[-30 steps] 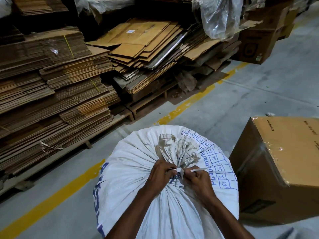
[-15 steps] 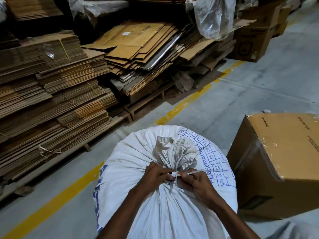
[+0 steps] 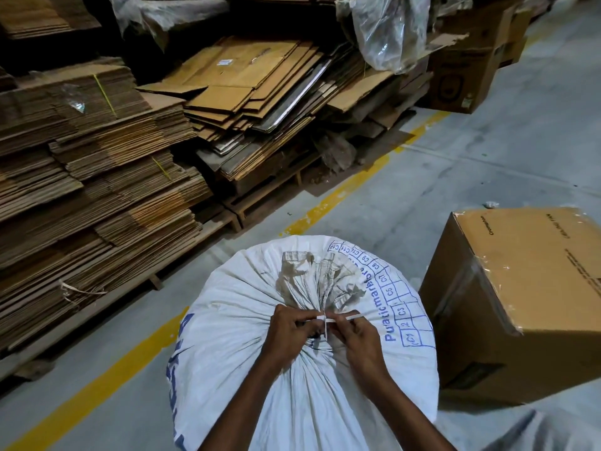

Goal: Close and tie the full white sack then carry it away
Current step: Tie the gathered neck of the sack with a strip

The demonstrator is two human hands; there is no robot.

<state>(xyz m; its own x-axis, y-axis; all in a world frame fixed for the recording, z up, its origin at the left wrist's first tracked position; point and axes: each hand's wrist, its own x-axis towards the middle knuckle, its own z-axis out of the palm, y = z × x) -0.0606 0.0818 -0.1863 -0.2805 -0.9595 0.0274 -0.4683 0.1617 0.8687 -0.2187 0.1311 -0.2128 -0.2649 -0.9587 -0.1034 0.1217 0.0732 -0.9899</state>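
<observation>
Concrete floor (image 3: pixel 487 164): one sack (image 3: pixel 234 307), two hands (image 3: pixel 286 333) (image 3: pixel 361 338) pinching strip (image 3: pixel 341 319).

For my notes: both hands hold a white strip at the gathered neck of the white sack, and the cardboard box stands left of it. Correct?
No. The head view shows the cardboard box right of the white sack, not left. The left hand and right hand do hold the white strip at its neck.

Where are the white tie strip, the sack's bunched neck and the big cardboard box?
tie strip (image 3: pixel 350 316): head view, free right end.
bunched neck (image 3: pixel 312 281): head view, crumpled top.
cardboard box (image 3: pixel 536 262): head view, top face.
</observation>
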